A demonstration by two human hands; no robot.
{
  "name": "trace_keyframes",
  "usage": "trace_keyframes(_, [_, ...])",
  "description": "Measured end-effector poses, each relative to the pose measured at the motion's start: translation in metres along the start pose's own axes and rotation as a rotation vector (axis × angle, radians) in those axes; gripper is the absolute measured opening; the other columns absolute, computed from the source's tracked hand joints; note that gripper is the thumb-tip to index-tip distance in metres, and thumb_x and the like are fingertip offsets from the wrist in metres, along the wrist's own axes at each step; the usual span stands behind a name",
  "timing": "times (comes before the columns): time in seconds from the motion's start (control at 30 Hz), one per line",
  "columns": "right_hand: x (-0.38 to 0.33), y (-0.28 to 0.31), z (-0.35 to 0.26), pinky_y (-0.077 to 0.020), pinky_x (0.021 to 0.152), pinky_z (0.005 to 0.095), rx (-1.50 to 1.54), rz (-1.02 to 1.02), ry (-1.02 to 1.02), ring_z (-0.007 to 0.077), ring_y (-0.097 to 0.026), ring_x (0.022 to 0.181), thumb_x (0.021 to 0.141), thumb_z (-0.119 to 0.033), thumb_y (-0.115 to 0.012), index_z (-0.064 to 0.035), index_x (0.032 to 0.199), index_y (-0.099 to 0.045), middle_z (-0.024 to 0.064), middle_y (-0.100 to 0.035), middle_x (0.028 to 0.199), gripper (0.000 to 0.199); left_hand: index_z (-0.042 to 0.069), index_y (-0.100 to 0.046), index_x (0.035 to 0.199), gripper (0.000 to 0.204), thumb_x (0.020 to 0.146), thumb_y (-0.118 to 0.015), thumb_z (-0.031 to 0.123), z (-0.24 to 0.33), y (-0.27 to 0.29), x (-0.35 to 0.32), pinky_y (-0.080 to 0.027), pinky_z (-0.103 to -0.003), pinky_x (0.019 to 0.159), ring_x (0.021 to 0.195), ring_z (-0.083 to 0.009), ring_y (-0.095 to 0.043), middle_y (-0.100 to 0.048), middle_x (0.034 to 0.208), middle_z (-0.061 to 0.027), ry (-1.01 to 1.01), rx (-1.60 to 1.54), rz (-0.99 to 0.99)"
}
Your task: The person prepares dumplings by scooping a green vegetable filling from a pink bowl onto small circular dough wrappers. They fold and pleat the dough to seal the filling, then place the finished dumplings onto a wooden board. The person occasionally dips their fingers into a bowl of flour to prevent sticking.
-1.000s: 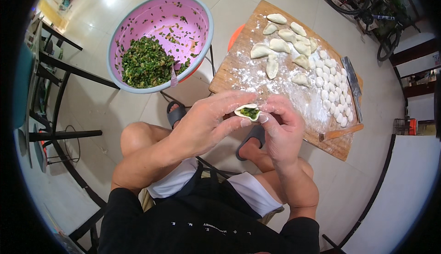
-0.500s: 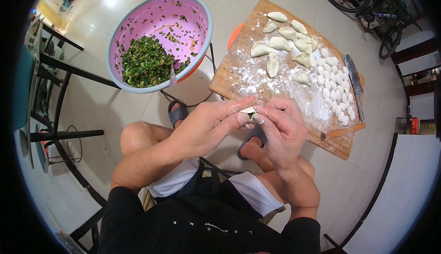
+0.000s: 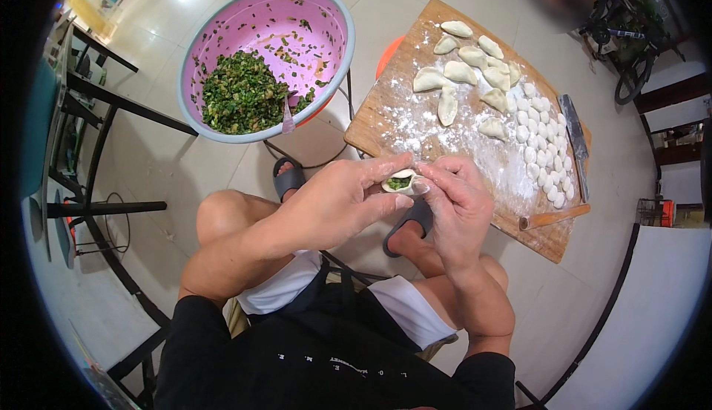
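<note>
Between my two hands, above my knees, is a dumpling [image 3: 400,181] with chopped green filling showing through its gap. My left hand [image 3: 352,195] cups it from the left, thumb below and fingers above. The thumb and fingertips of my right hand [image 3: 456,198] pinch its right end. Ahead on a floured wooden board [image 3: 393,106] lie several folded dumplings [image 3: 460,72]. Right of them are many small white dough pieces [image 3: 541,139]. At far left stands a pink basin [image 3: 297,35] with chopped green filling [image 3: 241,94] and a spoon handle [image 3: 288,115] sticking out.
A flat-bladed cleaver [image 3: 573,143] and its wooden handle [image 3: 556,217] lie along the board's right edge. An orange stool [image 3: 389,54] shows behind the board's left side. Black metal table legs [image 3: 126,106] stand at left. A bicycle [image 3: 630,39] is at the far right.
My left thumb has moved down, away from the fingers, and the dumpling's gap shows wider with more filling visible. My right hand still pinches its end. The view has shifted slightly.
</note>
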State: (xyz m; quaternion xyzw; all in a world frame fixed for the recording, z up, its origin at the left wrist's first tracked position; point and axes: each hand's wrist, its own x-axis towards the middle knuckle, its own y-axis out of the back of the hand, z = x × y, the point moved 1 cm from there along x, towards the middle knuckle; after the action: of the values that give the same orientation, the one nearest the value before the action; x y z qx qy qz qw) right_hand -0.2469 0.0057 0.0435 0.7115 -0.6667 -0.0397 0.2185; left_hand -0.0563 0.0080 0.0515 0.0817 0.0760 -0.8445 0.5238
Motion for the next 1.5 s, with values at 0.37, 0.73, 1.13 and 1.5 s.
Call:
trace_keyframes(0.37, [0.001, 0.002, 0.006, -0.0512, 0.074, 0.0290, 0.000, -0.108, 0.059, 0.0191, -0.064, 0.084, 0.081, 0.004, -0.073, -0.0007, 0.103, -0.075, 0.0083, -0.064, 0.095, 0.023, -0.006, -0.040, 0.149, 0.055, 0.098, -0.059, -0.003, 0.000, 0.003, -0.001, -0.051, -0.025, 0.089, 0.105, -0.0079, -0.061, -0.066, 0.118, -0.0072, -0.043, 0.122, -0.032])
trace_keyframes(0.73, [0.003, 0.002, -0.003, -0.0509, 0.074, 0.0313, -0.029, -0.047, 0.116, 0.0207, -0.062, 0.086, 0.080, 0.004, -0.074, -0.0010, 0.098, -0.075, 0.0088, -0.063, 0.094, 0.019, -0.004, -0.039, 0.150, 0.055, 0.098, -0.058, -0.002, 0.001, 0.003, -0.001, -0.051, -0.026, 0.089, 0.101, -0.0101, -0.063, -0.069, 0.112, -0.0098, -0.071, 0.227, -0.008])
trace_keyframes(1.13, [0.001, 0.000, 0.003, -0.0492, 0.072, 0.0288, -0.057, 0.035, 0.134, 0.0205, -0.061, 0.085, 0.080, 0.006, -0.074, 0.0008, 0.095, -0.074, 0.0098, -0.062, 0.094, 0.016, -0.006, -0.048, 0.142, 0.050, 0.095, -0.064, 0.001, -0.007, -0.002, 0.000, -0.055, -0.026, 0.085, 0.095, -0.0096, -0.068, -0.072, 0.107, -0.0105, -0.157, 0.084, 0.101])
trace_keyframes(1.5, [0.000, 0.000, 0.001, -0.0488, 0.075, 0.0292, -0.030, 0.040, 0.116, 0.0200, -0.061, 0.086, 0.079, 0.006, -0.074, 0.0004, 0.096, -0.075, 0.0088, -0.062, 0.093, 0.017, -0.005, -0.068, 0.110, 0.018, 0.095, -0.066, 0.006, 0.000, -0.004, 0.000, -0.056, -0.027, 0.071, 0.081, -0.0121, -0.072, -0.073, 0.089, -0.0120, -0.128, -0.058, 0.235])
